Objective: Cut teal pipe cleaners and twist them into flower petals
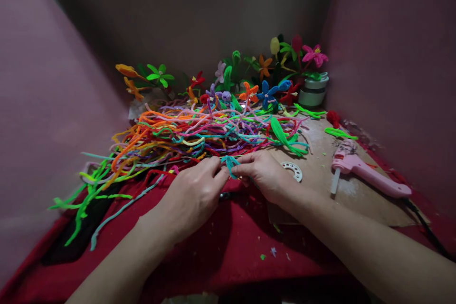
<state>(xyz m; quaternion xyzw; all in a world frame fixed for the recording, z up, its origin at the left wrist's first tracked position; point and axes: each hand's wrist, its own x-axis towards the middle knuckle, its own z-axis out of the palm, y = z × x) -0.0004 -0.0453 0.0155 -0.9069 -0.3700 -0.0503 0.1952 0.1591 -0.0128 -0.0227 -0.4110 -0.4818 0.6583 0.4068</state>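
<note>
Between my two hands is a small looped piece of turquoise pipe cleaner (230, 165). My left hand (199, 181) pinches its left side with thumb and forefinger. On the other side my right hand (262, 171) grips it, fingers bent and closed together. A thin stem seems to run behind the fingers, but its ends are hidden. Just beyond the hands lies a wide heap of many-coloured pipe cleaners (171, 128). A dark, slim object (231, 195) rests on the red cloth under my hands; its kind is unclear.
A pink glue gun (370, 173) lies on a cardboard sheet (320, 199) at the right, beside a white curved piece with holes (292, 171). Finished pipe cleaner flowers (267, 94) line the back wall, with a striped pot (313, 91). Red cloth (213, 256) covers the table.
</note>
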